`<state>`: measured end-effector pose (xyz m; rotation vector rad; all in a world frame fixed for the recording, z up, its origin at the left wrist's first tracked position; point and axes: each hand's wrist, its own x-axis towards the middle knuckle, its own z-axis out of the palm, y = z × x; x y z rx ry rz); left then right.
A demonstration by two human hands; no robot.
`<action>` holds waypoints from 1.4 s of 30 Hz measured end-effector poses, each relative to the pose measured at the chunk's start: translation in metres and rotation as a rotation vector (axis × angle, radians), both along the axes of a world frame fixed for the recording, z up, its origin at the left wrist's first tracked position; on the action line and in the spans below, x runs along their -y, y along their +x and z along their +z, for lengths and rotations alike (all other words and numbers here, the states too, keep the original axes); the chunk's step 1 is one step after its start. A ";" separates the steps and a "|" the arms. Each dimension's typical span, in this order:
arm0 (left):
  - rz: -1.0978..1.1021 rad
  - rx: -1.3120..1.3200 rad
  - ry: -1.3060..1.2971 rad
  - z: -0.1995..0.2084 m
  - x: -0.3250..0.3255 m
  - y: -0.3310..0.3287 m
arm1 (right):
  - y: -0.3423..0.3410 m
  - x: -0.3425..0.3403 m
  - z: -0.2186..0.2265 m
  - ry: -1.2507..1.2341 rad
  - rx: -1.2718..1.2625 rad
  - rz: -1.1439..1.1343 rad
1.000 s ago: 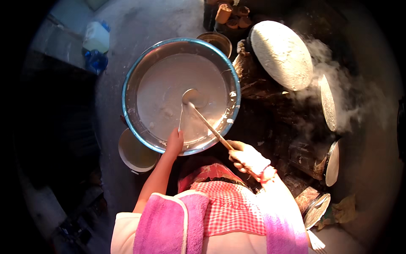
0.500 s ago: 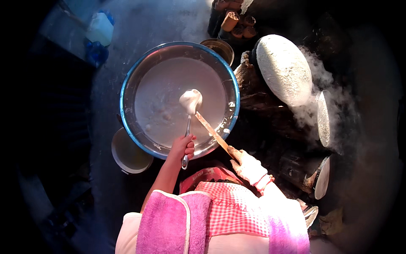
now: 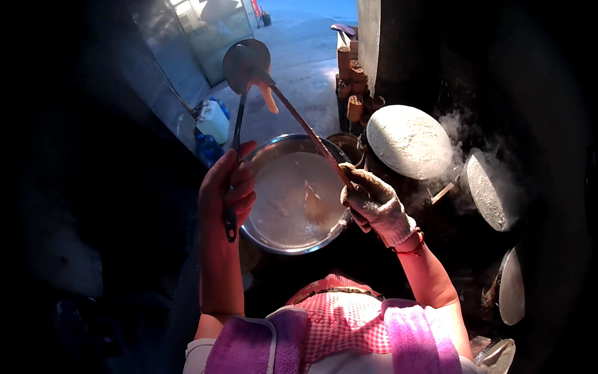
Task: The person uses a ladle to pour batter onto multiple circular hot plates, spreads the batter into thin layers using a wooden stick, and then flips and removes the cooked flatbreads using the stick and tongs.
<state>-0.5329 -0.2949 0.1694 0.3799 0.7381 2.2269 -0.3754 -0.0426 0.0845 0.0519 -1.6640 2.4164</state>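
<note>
My left hand [image 3: 228, 187] is closed round the handle of a metal ladle [image 3: 239, 118], raised up high. My right hand [image 3: 375, 204], in a whitish work glove, grips a long wooden stick [image 3: 305, 128]. The stick's far end meets the ladle's bowl, and pale, thick batter [image 3: 270, 100] hangs down there. Below both hands stands a large metal basin [image 3: 297, 251] holding whitish batter [image 3: 277, 187]. A peaked mark shows in the batter's surface, to the right of the middle.
To the right are a rounded, white-coated griddle [image 3: 408, 143], a second pale disc [image 3: 489, 190] with steam around it, and a grey disc [image 3: 512, 287]. Perforated coal briquettes [image 3: 355, 109] stack beyond a small pot [image 3: 349, 144]. A pale jug [image 3: 213, 121] stands far left.
Both hands have risen, lifting the ladle and stick from over the batter to high above the basin. The view has tilted up, bringing in the bright floor and a glazed door or window.
</note>
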 end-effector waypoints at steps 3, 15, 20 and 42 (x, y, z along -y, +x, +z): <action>0.040 -0.203 -0.091 0.015 0.018 -0.001 | -0.001 0.001 0.031 -0.374 -0.051 0.187; -0.440 1.128 -0.065 -0.115 0.017 -0.012 | 0.169 -0.030 -0.165 -0.539 0.794 0.125; -0.853 0.852 -0.067 -0.100 -0.131 0.025 | 0.315 0.010 -0.113 -0.687 0.586 -0.489; -1.882 0.163 -0.464 -0.129 -0.566 0.637 | 0.619 -0.032 -0.143 -0.615 0.139 -2.075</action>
